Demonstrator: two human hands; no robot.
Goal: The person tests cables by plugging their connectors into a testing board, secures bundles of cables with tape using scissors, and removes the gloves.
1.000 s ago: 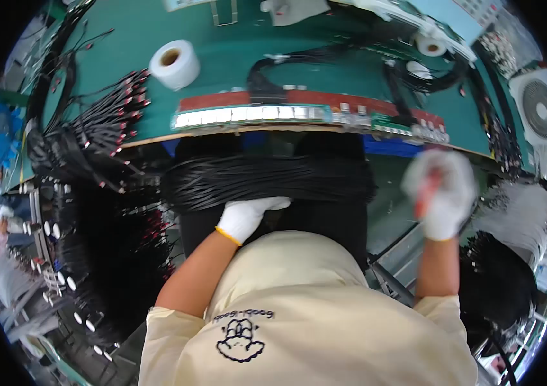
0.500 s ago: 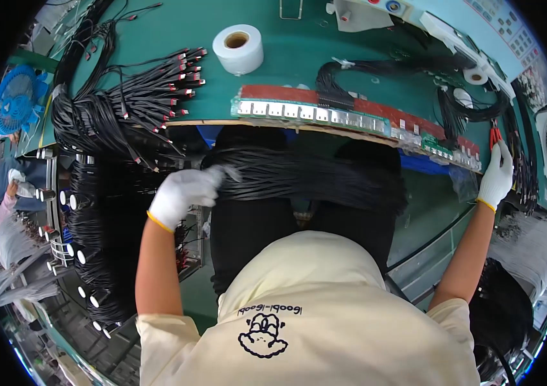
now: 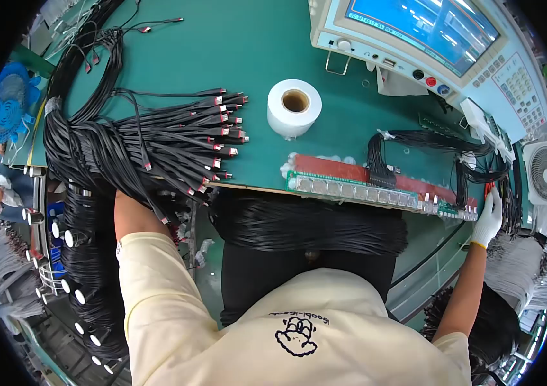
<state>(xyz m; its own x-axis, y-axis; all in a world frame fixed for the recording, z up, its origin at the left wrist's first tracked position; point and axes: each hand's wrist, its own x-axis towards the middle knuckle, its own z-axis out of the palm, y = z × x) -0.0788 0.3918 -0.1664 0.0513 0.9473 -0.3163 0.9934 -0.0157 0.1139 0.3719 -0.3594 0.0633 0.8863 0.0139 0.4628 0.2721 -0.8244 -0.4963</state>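
Nearest, a cream shirt (image 3: 248,341) with a little drawing on the front. Just past it, across black trousers (image 3: 248,280), a fat black cable bundle (image 3: 305,225), lying sideways on the lap by the table edge. On the left, a bare left forearm (image 3: 137,215), going in under hanging cables. Left hand out of sight there; can't tell if spread or pinching. On the right, right hand (image 3: 489,220) in a white glove, up at the table's right end, fingertips at a red-handled tool (image 3: 489,188). Can't tell if pinching it or just touching it.

Along the front of the green table (image 3: 222,38), a long board (image 3: 350,190) with shiny sockets. To its left, a big bunch of plug cables (image 3: 177,138), with red bits near the tips. Behind the board, a white roll (image 3: 278,122) standing up. Farther back, a pale machine (image 3: 518,87) with a blue screen (image 3: 421,32). Off to the sides, a white fan (image 3: 545,172) and a blue fan (image 3: 10,106).

Half a second ago, left hand in plain sight by the bundle's left end; now hidden. Blue screen now showing too. Bundle still on the lap, right hand still by the red handles.
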